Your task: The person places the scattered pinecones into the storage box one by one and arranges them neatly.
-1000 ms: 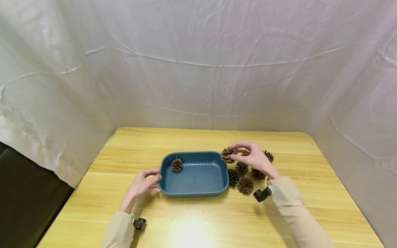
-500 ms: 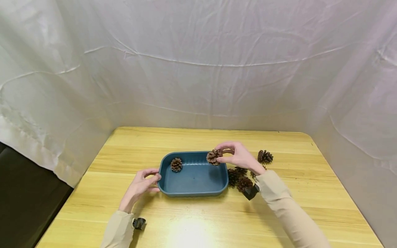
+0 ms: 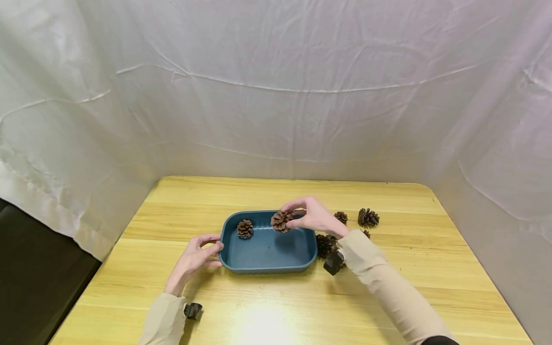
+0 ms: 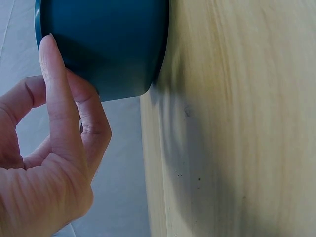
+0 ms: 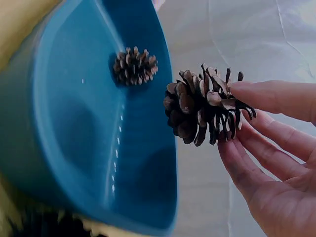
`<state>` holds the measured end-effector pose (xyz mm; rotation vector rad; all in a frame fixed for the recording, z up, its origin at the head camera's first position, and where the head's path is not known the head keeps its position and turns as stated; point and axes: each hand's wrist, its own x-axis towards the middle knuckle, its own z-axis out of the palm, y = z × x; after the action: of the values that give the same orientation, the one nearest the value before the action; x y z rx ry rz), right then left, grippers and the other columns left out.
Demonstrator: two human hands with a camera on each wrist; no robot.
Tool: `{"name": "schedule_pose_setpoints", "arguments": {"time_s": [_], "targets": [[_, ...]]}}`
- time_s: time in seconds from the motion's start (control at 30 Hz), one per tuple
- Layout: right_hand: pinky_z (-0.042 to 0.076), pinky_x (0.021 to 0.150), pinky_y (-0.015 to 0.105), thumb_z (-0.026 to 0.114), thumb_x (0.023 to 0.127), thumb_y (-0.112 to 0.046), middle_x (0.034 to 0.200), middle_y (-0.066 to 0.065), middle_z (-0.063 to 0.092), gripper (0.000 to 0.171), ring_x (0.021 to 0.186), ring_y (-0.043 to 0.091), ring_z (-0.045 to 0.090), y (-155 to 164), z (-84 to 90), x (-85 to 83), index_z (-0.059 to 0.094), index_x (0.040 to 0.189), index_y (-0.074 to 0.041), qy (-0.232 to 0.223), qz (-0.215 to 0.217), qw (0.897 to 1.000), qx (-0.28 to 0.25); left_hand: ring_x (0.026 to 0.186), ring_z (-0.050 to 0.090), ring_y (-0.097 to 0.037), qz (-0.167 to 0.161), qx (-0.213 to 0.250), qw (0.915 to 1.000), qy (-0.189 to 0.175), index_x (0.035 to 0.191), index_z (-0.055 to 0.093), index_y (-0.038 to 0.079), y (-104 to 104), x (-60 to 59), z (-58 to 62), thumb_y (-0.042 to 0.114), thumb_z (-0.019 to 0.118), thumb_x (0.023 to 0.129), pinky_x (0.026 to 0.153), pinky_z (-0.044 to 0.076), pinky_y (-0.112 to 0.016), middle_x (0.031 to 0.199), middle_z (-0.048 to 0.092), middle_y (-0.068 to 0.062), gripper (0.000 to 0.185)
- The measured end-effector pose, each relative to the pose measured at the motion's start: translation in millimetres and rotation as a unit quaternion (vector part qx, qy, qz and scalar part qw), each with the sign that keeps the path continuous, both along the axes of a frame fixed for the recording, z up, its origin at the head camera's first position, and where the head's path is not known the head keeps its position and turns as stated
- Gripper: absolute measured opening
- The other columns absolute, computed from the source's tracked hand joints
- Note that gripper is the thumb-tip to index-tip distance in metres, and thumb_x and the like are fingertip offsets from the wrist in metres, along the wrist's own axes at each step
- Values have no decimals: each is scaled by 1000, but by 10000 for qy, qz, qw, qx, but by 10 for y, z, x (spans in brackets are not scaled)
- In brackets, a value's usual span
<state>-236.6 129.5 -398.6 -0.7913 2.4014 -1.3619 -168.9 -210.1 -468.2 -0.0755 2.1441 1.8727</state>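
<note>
In the head view, a blue rectangular basin (image 3: pixel 267 254) sits on the table. My left hand (image 3: pixel 194 258) rests at its left end, fingertips against the outer wall and thumb at the rim, as the left wrist view also shows. My right hand (image 3: pixel 315 216) holds a brown pine cone (image 3: pixel 281 221) above the right half of the basin. Thumb and fingers pinch its scaly end in the right wrist view, where the cone (image 5: pixel 202 106) hangs over the basin's far side. Another pine cone (image 3: pixel 245 229) lies inside, near the back left corner.
Right of the basin lie several more pine cones, among them a dark one (image 3: pixel 325 245) at its wall, partly hidden by the right arm, and another (image 3: pixel 368 218) farther off. Pale curtains (image 3: pixel 276 120) stand behind and beside the wooden table (image 3: pixel 267 306).
My right hand has carried the pine cone leftward, from the basin's right rim to over its inside. The left hand and the basin stay about where they were.
</note>
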Motion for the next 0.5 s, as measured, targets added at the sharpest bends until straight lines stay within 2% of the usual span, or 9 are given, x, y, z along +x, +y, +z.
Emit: {"name": "schedule_pose_setpoints", "arguments": {"time_s": [0.23, 0.5], "targets": [[61, 99, 37, 77, 86, -4, 130, 14, 68, 37, 120, 31, 65, -220, -36, -18, 71, 122, -8, -539, 6, 9984, 145, 81, 64, -10, -56, 28, 10000, -7, 141, 45, -14, 0, 13, 11, 7, 58, 99, 67, 67, -26, 116, 57, -11, 48], [63, 93, 32, 76, 84, 2, 125, 16, 70, 37, 113, 25, 67, -397, -110, -39, 70, 120, -3, -975, 163, 9951, -6, 80, 65, -10, 17, 14, 10000, -5, 139, 47, -13, 3, 2, 8, 5, 57, 99, 68, 66, -25, 112, 57, -9, 45]]}}
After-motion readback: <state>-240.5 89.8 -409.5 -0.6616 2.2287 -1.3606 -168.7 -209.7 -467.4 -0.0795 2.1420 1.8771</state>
